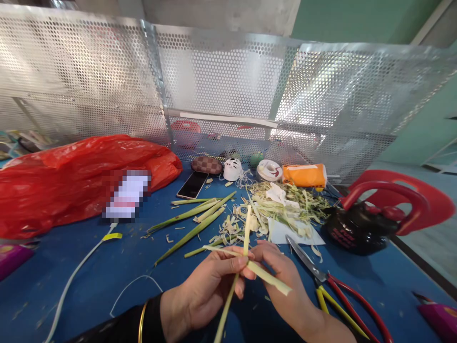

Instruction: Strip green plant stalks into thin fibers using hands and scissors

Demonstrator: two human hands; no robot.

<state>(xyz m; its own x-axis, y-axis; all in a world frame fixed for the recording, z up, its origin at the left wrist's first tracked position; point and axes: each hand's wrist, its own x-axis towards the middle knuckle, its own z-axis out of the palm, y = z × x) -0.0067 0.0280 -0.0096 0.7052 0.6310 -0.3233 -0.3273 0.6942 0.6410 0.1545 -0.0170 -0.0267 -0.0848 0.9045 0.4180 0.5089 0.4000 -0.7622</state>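
Observation:
My left hand [198,293] is closed, with thumb and fingers pinching pale green plant strips where they cross. One strip [247,228] stands upright from the pinch, and a flat wider strip [271,277] slants down across my right hand. A narrow stalk [227,307] runs down toward the bottom edge. My right hand [294,295] is curled around the same crossing, its fingertips partly hidden behind the strips. Just beyond my hands lie long green leaf stalks [194,236] and a heap of shredded peelings [257,216]. Scissors [321,275] with red handles rest right of my right hand.
A red plastic bag [71,176] and a lit phone [128,195] with a white cable [76,271] lie left. A dark phone [193,185], tape roll [269,170] and orange packet [304,176] sit near the perforated metal screen [221,71]. A black kettle [357,228] stands right.

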